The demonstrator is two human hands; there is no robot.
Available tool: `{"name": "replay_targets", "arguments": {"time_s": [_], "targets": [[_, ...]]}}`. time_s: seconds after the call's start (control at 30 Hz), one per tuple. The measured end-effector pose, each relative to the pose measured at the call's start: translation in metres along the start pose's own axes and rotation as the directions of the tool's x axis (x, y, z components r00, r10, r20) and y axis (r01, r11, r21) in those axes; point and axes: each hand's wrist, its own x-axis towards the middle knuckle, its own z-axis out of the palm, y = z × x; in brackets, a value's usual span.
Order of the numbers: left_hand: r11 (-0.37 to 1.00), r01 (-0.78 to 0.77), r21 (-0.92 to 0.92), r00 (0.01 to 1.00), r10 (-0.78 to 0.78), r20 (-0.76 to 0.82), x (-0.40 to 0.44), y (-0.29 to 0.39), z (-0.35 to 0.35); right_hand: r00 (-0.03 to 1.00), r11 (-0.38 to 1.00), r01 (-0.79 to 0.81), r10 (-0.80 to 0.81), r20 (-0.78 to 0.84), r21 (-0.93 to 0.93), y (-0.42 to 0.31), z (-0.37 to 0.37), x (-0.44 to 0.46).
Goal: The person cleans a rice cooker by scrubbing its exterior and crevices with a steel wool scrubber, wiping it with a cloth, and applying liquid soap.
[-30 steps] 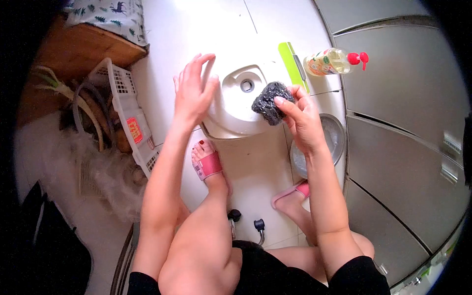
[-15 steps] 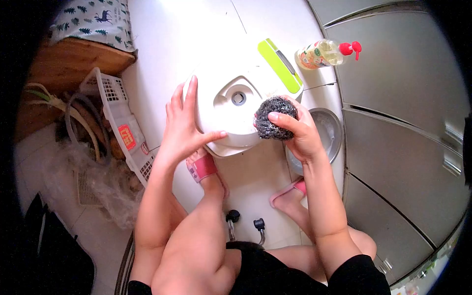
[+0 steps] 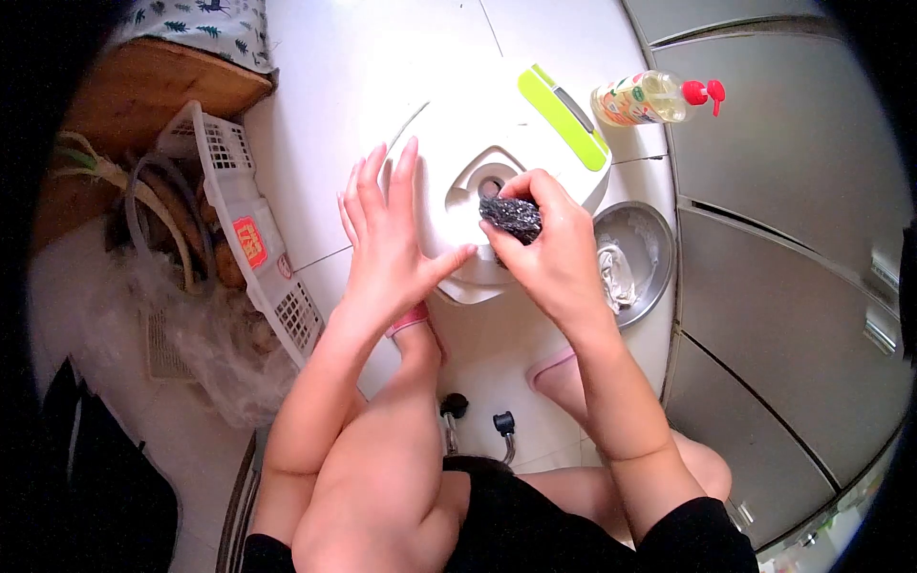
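Observation:
A white appliance base [image 3: 549, 143] with a lime-green panel [image 3: 564, 116] stands on the floor in front of me. It has a raised socket [image 3: 494, 183] with a round centre. My left hand [image 3: 387, 229] lies against its left side, fingers stretched and thumb spread toward the near edge. Pinched in my right hand [image 3: 554, 239] is a dark steel wool scrubber [image 3: 512, 218], pressed flatter than a ball, at the near right of the socket. My fingers cover part of the scrubber and the socket's rim.
On the right are a soap pump bottle [image 3: 642, 98] and a metal basin [image 3: 659, 272] with a white cloth [image 3: 616, 275], near grey cabinets [image 3: 783, 172]. To the left, a white plastic basket [image 3: 229, 191] leans beside vegetables and clear plastic. Below are my feet in pink slippers.
My right hand has brought the scrubber left and up to the socket and turned it on edge. The left hand stays spread at the base's side. The view has shifted slightly, showing the cloth in the basin.

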Motion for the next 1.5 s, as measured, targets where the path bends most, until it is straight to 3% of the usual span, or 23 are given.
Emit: {"name": "replay_targets", "arguments": {"time_s": [0.17, 0.43, 0.53, 0.63, 0.73, 0.83, 0.97, 1.17, 1.37, 1.47, 1.5], "targets": [[0.962, -0.05, -0.268, 0.999, 0.05, -0.005, 0.009, -0.012, 0.003, 0.993, 0.955, 0.102, -0.116, -0.031, -0.279, 0.004, 0.034, 0.008], [0.953, -0.02, -0.301, 0.999, 0.032, 0.037, 0.01, -0.016, 0.016, 0.976, 0.882, 0.208, -0.214, 0.033, -0.423, -0.012, 0.041, -0.005], [0.951, -0.023, -0.308, 0.998, 0.04, 0.05, 0.008, -0.017, 0.013, 0.969, 0.901, 0.244, -0.215, 0.121, -0.359, -0.005, 0.033, -0.008], [0.943, -0.025, -0.33, 0.997, 0.049, 0.066, 0.007, -0.019, 0.012, 0.974, 0.931, 0.221, -0.198, 0.109, -0.29, 0.005, 0.034, -0.003], [0.95, -0.027, -0.312, 0.997, 0.047, 0.056, 0.006, -0.02, 0.013, 0.98, 0.942, 0.184, -0.2, -0.027, -0.279, 0.006, 0.044, 0.002], [0.949, -0.022, -0.316, 0.997, 0.044, 0.063, 0.006, -0.02, 0.011, 0.978, 0.992, 0.0, -0.027, -0.208, -0.128, -0.001, 0.059, 0.011], [0.943, -0.039, -0.33, 0.998, 0.055, 0.039, 0.006, -0.021, 0.018, 0.953, 0.985, -0.002, -0.052, -0.299, -0.175, -0.003, 0.072, 0.009], [0.939, -0.049, -0.339, 0.996, 0.073, 0.058, 0.007, -0.022, 0.015, 0.969, 0.984, -0.001, -0.044, -0.244, -0.179, -0.008, 0.071, 0.008], [0.937, -0.051, -0.345, 0.994, 0.08, 0.07, 0.007, -0.024, 0.013, 0.96, 0.942, 0.281, -0.275, 0.061, -0.185, -0.002, 0.034, -0.003], [0.938, -0.044, -0.343, 0.994, 0.076, 0.08, 0.008, -0.024, 0.012, 0.945, 0.923, 0.328, -0.324, 0.053, -0.2, 0.0, 0.032, -0.005], [0.936, -0.047, -0.348, 0.994, 0.078, 0.075, 0.008, -0.024, 0.012, 0.963, 0.949, 0.266, -0.27, 0.003, -0.172, 0.002, 0.036, -0.003]]}}
